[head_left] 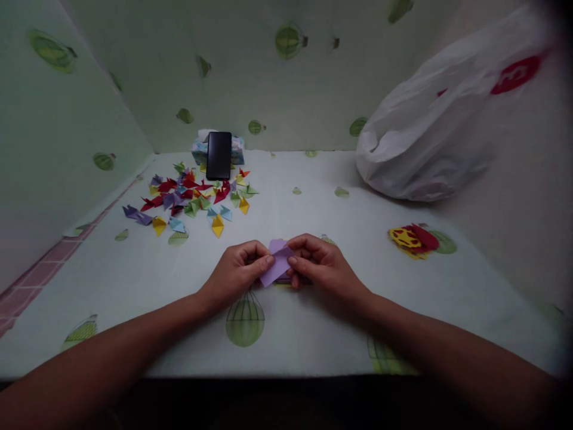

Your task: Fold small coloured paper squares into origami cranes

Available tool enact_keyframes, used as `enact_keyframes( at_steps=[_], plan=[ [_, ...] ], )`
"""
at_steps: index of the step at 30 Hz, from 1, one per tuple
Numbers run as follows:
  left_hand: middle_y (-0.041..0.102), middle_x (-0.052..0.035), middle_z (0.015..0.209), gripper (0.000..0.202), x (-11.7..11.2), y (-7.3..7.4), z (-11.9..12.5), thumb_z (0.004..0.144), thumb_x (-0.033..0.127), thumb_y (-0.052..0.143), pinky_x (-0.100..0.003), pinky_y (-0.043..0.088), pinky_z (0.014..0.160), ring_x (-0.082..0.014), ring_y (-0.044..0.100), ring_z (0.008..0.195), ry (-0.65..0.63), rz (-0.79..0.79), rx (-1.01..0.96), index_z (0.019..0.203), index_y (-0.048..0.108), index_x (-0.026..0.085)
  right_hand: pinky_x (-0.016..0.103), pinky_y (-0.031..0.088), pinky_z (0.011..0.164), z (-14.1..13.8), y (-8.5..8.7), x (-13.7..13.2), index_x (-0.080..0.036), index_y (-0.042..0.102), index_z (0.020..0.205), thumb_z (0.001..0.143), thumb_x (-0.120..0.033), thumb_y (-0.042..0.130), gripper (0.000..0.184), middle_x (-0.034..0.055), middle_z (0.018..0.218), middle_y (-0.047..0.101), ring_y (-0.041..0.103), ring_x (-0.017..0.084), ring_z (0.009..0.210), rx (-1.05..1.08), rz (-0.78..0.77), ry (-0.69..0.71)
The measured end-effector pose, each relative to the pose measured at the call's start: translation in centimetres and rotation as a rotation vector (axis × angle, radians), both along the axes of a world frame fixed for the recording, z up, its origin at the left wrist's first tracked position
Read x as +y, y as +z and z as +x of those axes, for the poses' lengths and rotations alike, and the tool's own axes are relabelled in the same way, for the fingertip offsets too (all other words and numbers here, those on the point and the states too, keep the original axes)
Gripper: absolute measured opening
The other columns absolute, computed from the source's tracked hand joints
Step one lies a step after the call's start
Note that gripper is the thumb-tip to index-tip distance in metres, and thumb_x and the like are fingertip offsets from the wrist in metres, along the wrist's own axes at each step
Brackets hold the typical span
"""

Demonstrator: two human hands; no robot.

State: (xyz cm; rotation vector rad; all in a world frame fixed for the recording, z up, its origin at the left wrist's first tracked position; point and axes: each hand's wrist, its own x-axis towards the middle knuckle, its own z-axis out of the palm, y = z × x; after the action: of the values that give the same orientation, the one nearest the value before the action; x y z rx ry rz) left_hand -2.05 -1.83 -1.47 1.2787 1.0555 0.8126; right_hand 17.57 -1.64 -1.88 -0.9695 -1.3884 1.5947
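A small piece of purple paper with a fold across its upper part is held between my two hands, in the middle of the head view. My left hand pinches its left side between thumb and forefinger. On the right side, my right hand grips it the same way, with thumb in front and fingers curled behind. Just beneath, the edge of something yellow shows on the table; most of it is hidden by the paper and my fingers.
Many colourful folded paper figures lie scattered at the back left. A black phone leans on a tissue box. Red and yellow cut-out pieces lie at the right, before a white plastic bag. A patterned cloth covers the table.
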Motion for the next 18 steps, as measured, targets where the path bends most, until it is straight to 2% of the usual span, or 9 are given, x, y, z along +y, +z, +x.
enact_keyframes(
  at_steps=[5,13,16,18],
  plan=[
    [0.056,0.0029,0.062,0.025,0.10,-0.11,-0.02,0.081,0.038,0.068,-0.020,0.041,0.050,-0.0073,0.050,0.052,-0.062,-0.067,-0.022,0.074,0.062,0.015,0.021,0.043,0.047,0.09,-0.10,-0.12,-0.019,0.064,0.093,0.084,-0.024,0.064,0.011,-0.0041,0.064,0.061,0.058,0.008,0.049,-0.002,0.063,-0.025],
    [0.058,0.0014,0.064,0.021,0.15,-0.78,-0.06,0.081,0.036,0.068,-0.019,0.040,0.049,-0.0079,0.049,0.054,-0.041,-0.127,-0.135,0.077,0.065,0.015,0.024,0.046,0.054,0.29,0.05,-0.27,-0.018,0.068,0.085,0.082,-0.018,0.060,0.009,-0.0020,0.064,0.062,0.059,0.010,0.055,-0.030,0.118,-0.011],
    [0.059,0.0008,0.064,0.021,0.24,-0.78,-0.09,0.081,0.035,0.068,-0.020,0.040,0.050,-0.0087,0.051,0.054,-0.040,-0.139,-0.139,0.081,0.068,0.014,0.025,0.047,0.054,0.38,0.19,-0.27,-0.018,0.068,0.085,0.083,-0.017,0.058,0.011,-0.0011,0.065,0.063,0.059,0.011,0.056,-0.113,0.219,0.001],
    [0.060,0.0006,0.064,0.021,0.26,-0.73,-0.12,0.081,0.035,0.068,-0.021,0.041,0.051,-0.0091,0.052,0.055,-0.042,-0.142,-0.138,0.082,0.068,0.014,0.026,0.047,0.056,0.45,0.28,-0.26,-0.018,0.069,0.084,0.083,-0.014,0.056,0.014,0.0002,0.069,0.065,0.059,0.011,0.058,-0.191,0.354,-0.006]
  ],
)
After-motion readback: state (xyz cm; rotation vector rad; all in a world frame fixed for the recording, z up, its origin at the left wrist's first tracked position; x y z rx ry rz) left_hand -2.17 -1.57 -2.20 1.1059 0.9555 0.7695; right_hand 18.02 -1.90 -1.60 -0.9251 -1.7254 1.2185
